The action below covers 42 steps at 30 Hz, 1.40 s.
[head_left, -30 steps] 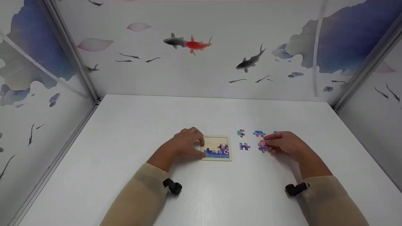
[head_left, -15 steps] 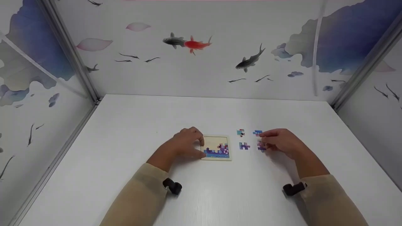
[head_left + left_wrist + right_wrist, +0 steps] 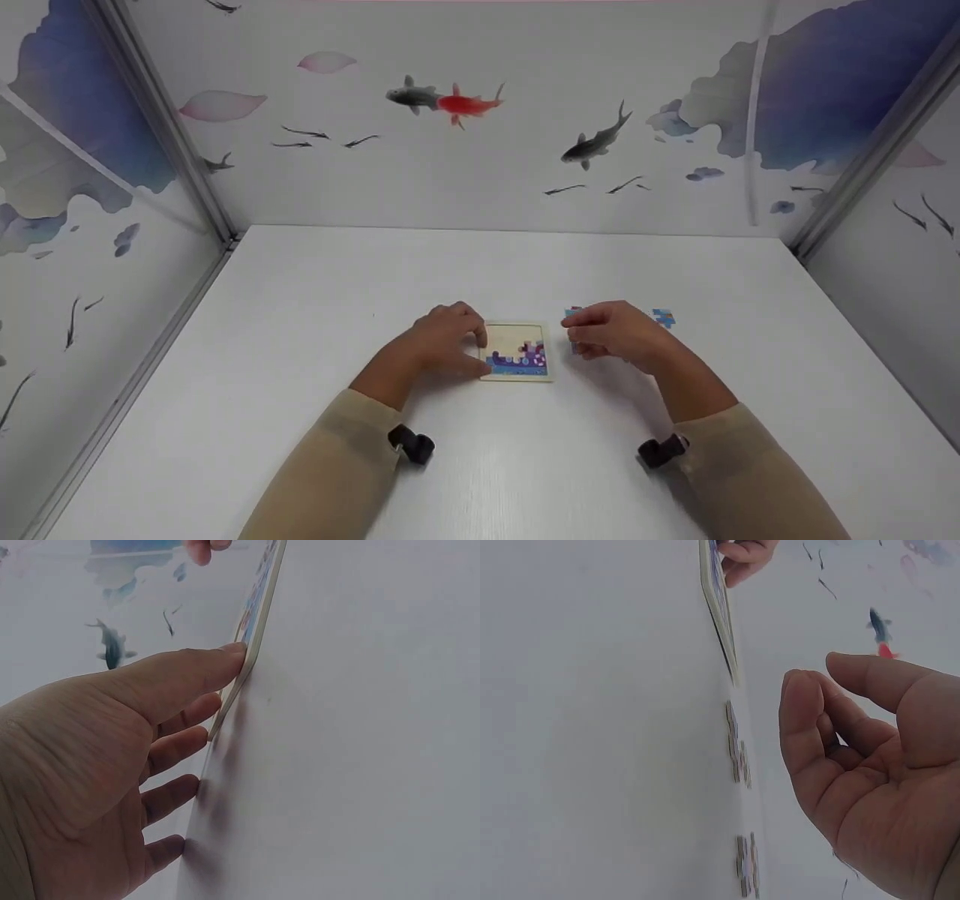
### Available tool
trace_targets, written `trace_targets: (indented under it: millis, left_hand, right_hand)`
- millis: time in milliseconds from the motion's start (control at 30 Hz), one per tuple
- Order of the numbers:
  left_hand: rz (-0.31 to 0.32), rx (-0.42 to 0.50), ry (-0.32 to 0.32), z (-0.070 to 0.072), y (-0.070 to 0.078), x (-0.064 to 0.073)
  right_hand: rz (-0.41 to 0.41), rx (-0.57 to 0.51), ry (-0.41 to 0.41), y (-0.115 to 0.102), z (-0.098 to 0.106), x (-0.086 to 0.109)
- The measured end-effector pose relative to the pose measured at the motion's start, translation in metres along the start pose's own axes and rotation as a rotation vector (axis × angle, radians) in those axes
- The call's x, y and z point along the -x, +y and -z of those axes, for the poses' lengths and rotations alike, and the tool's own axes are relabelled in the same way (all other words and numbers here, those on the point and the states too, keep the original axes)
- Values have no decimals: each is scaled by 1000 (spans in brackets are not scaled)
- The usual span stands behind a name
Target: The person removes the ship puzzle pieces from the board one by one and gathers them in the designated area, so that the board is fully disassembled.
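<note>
My left hand (image 3: 450, 341) holds the left side of a small wooden jigsaw tray (image 3: 551, 352), lying flat on the table. Its thumb (image 3: 217, 666) presses the near corner, and the other fingers sit along the left edge. Purple and blue pieces (image 3: 516, 367) fill the tray's lower part and right side; bare wood shows above them. Right of the tray my right hand (image 3: 619, 334) hovers over loose jigsaw pieces (image 3: 733, 742), mostly covering them in the head view. Its fingers are loosely bent, the thumb apart from the index finger, with nothing between them.
A blue jigsaw piece (image 3: 663, 318) lies right of my right hand. More pieces (image 3: 748, 866) show edge-on in the right wrist view. White walls with painted fish (image 3: 469, 105) enclose the table (image 3: 375, 277) at the back and sides.
My right hand has moved left, from the right-hand loose pieces to those nearer the tray. The far-right blue piece has come into view. My left hand and the tray have stayed put.
</note>
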<state>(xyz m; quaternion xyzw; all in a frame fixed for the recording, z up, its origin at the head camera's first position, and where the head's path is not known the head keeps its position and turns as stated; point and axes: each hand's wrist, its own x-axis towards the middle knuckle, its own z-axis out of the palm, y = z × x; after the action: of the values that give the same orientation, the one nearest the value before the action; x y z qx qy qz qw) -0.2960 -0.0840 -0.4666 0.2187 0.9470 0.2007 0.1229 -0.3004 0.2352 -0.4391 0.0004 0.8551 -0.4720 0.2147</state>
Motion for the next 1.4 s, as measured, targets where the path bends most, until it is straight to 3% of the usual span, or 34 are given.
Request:
trace_targets:
  millis: [267, 767, 1400]
  left_hand:
    - [5, 9, -4, -1, 1, 0]
    - [8, 28, 17, 2, 2, 5]
    - [31, 22, 17, 2, 5, 4]
  right_hand:
    - [12, 23, -24, -14, -20, -10]
    - [13, -29, -126, 1, -26, -17]
    - [28, 59, -164, 0, -28, -14]
